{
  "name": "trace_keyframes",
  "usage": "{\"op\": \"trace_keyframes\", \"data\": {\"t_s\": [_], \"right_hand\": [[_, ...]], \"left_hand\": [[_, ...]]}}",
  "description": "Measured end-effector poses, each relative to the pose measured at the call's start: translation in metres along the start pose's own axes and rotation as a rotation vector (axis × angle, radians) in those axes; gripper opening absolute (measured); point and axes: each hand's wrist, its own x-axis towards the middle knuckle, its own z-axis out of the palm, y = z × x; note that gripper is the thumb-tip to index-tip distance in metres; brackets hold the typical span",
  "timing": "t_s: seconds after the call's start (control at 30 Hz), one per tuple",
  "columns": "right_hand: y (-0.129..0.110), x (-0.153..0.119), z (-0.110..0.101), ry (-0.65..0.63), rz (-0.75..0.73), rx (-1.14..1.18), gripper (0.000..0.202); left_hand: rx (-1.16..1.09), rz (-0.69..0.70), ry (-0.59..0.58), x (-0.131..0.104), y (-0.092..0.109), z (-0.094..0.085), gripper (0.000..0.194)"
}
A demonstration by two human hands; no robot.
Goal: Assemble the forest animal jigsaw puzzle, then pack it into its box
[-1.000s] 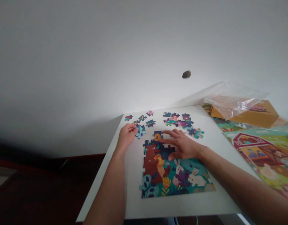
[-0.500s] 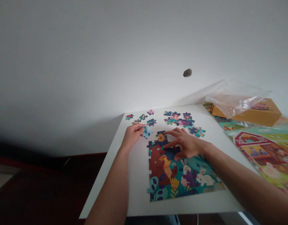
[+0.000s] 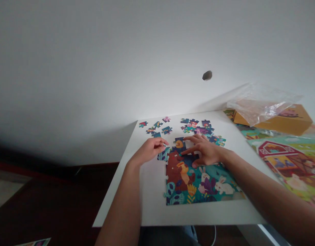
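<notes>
My left hand (image 3: 152, 150) has its thumb and fingertips pinched at the top of a light-blue leaf-patterned puzzle piece (image 3: 162, 155). That piece meets the upper left edge of a partly joined jigsaw puzzle (image 3: 206, 186), beside the brown bear's head. The puzzle shows a bear, white rabbits and plants. Across its upper part rests my right hand (image 3: 205, 150), fingers spread, holding nothing and covering some of the picture. A dark blue piece with a round orange shape (image 3: 179, 144) sticks up from the puzzle's top edge, near my right fingertips.
Loose puzzle pieces (image 3: 167, 130) lie at the back left of the white table (image 3: 152, 212), and another cluster (image 3: 203, 130) at the back right. A clear plastic bag (image 3: 262, 106) covers part of a yellow box (image 3: 283, 124). A farm picture (image 3: 288, 164) lies at the right.
My left hand has brought the leaf-patterned piece down and right, from above the table to the puzzle's left edge. My right hand stays spread on the puzzle. The view has shifted slightly.
</notes>
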Motion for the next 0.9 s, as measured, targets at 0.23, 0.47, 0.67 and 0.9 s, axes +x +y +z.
{"op": "trace_keyframes", "data": {"t_s": [0.23, 0.47, 0.67, 0.9], "right_hand": [[0.003, 0.001, 0.002, 0.017, -0.027, 0.027, 0.057], [0.005, 0.001, 0.005, 0.027, -0.035, 0.004, 0.055], [0.004, 0.001, 0.005, -0.007, -0.007, -0.008, 0.057], [0.004, 0.001, 0.005, -0.006, -0.005, -0.009, 0.056]], "left_hand": [[0.139, -0.076, 0.111, -0.108, -0.018, 0.035, 0.021], [0.474, -0.012, 0.353, -0.139, -0.021, 0.062, 0.022], [0.533, 0.142, 0.322, -0.151, -0.016, 0.064, 0.029], [0.644, 0.21, 0.312, -0.159, -0.018, 0.071, 0.03]]}}
